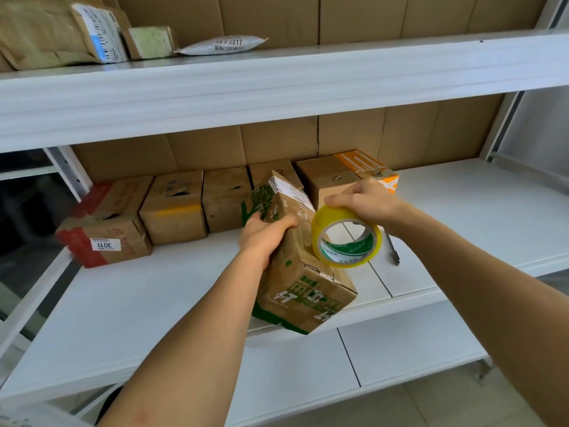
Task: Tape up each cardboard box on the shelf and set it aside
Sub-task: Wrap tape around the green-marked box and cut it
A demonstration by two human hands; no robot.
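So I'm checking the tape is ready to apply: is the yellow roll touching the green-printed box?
Cannot tell. In the head view the tape roll, gripped by the right hand, overlaps the box's edge, but no contact or gap shows plainly.

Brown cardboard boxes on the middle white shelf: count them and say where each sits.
7. Six line the back: red-edged box far left, three plain boxes, another, then orange-printed box. The green-printed box is tilted up front, gripped by the left hand. Others may hide behind.

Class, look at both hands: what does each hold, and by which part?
The left hand grips the green-printed cardboard box across its upper face. The right hand holds the yellow tape roll by its top rim.
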